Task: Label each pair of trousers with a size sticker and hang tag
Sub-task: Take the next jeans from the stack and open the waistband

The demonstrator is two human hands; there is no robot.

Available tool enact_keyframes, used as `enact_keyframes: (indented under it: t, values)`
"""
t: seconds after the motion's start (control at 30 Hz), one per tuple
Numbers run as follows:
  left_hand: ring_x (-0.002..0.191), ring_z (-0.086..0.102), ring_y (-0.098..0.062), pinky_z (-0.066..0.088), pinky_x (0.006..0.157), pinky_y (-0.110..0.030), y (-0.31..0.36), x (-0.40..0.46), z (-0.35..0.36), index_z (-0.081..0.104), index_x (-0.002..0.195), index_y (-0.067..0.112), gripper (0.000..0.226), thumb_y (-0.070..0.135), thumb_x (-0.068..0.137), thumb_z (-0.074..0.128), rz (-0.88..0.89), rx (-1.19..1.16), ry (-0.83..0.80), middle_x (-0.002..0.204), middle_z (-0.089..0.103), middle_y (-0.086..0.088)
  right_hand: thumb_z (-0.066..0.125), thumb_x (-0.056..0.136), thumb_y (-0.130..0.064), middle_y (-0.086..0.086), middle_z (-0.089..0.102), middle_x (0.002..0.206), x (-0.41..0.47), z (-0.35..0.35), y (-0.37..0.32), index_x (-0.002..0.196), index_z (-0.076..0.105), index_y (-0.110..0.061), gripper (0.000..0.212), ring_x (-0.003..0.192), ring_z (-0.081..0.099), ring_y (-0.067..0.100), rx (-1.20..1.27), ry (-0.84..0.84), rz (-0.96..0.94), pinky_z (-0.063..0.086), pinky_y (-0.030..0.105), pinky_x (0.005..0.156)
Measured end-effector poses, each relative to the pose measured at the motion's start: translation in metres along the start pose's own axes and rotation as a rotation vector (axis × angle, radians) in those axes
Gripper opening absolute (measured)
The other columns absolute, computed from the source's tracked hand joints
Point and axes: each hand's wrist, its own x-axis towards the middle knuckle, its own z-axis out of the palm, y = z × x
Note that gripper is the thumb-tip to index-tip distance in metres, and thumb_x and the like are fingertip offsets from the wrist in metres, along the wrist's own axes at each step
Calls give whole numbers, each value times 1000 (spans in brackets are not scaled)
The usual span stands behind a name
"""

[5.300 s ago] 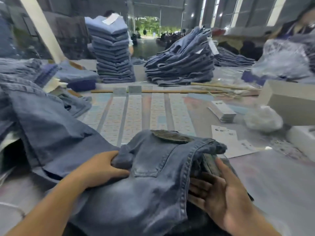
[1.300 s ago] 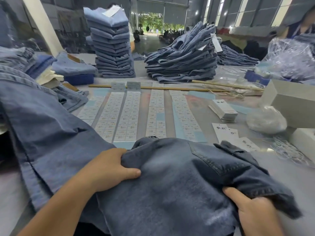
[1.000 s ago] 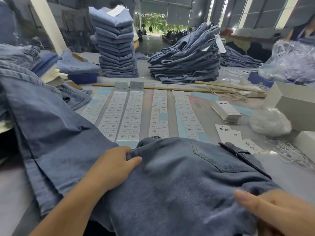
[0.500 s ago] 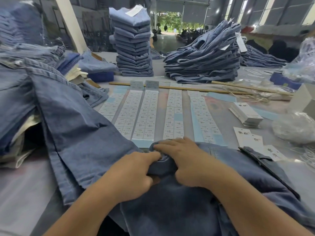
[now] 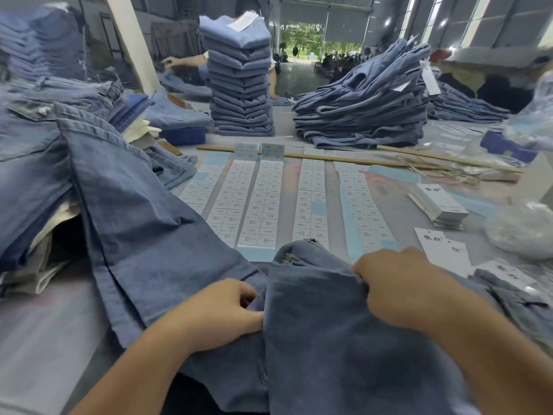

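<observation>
Jeans [image 5: 344, 339] lie spread on the near edge of the table [image 5: 45, 339], and both hands grab them: the left hand [image 5: 221, 313] curls its fingers round a fold of the cloth on the left, and the right hand [image 5: 395, 289] bunches the cloth in a tight grip close beside it. Just past the hands, long sticker sheets [image 5: 260, 202] lie flat in rows, with white hang tags [image 5: 440, 202] in a pile to the right and more jeans heaped on the left. Farther back stand a tall neat stack of jeans [image 5: 239, 85] and a wide messy pile [image 5: 365, 109], in a big hall with an open door [image 5: 305, 37].
</observation>
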Motion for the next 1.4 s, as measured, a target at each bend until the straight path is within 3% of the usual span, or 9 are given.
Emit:
enact_keyframes:
  t: [0.2,0.37,0.6,0.77,0.87,1.07,1.17,1.27,1.4]
  values:
    - [90,68,-20,51,88,-46,13,-4,1,69,96,14,51,57,69,67,84,-81,-103,94,72,-3,48,77,-6,-12,37,69,6,19,9,62,34,-24,27,77,43,17,36,134,-124,25,30,71]
    - [75,68,-21,54,75,-44,12,-10,-5,70,75,14,7,13,81,66,93,-236,466,71,71,-2,49,68,-10,-7,56,77,4,15,19,63,43,-23,15,84,55,22,181,57,-94,45,35,72]
    - [72,70,-13,56,70,-38,-26,-34,-34,71,86,34,24,45,69,59,127,-712,1081,73,73,9,61,50,-77,-10,63,69,14,-47,0,85,70,-20,67,69,61,11,609,-301,-233,42,35,66]
    - [81,66,-25,55,75,-46,-59,-33,-58,66,87,37,19,47,76,53,-29,-660,1385,78,70,4,39,33,-103,-9,69,64,44,-45,-34,68,68,-22,93,61,66,7,712,-41,-85,44,30,63]
    - [70,67,-20,53,59,-36,-67,-33,-62,65,83,37,20,47,69,54,-67,-682,1338,69,70,3,42,42,-102,-13,49,47,62,-17,-62,56,45,-26,77,43,47,0,576,-170,-85,32,27,53]
    - [89,74,-29,55,80,-40,-73,-47,-68,79,93,19,37,33,59,88,-105,-912,427,93,76,-13,73,66,-71,-7,70,88,95,23,-97,91,69,-24,53,79,67,8,860,-204,-116,55,27,73]
    - [82,75,-21,55,68,-32,-79,-50,-66,78,86,26,24,26,64,87,35,-759,772,85,77,-4,82,74,-35,-11,72,95,106,19,-113,100,64,-29,32,86,69,0,1240,55,-304,59,26,77]
    - [76,72,-2,56,62,-23,-82,-55,-80,76,83,39,22,45,62,80,214,-629,1094,81,76,14,74,74,-9,-10,68,119,123,4,-138,121,55,-33,57,113,64,8,1585,312,-636,55,35,93]
    - [81,66,9,46,63,-23,-118,-32,-99,70,85,46,23,33,73,85,14,-428,1206,77,69,30,71,74,4,-5,65,119,159,1,-170,127,49,-31,67,116,61,15,1578,277,-629,54,29,92]
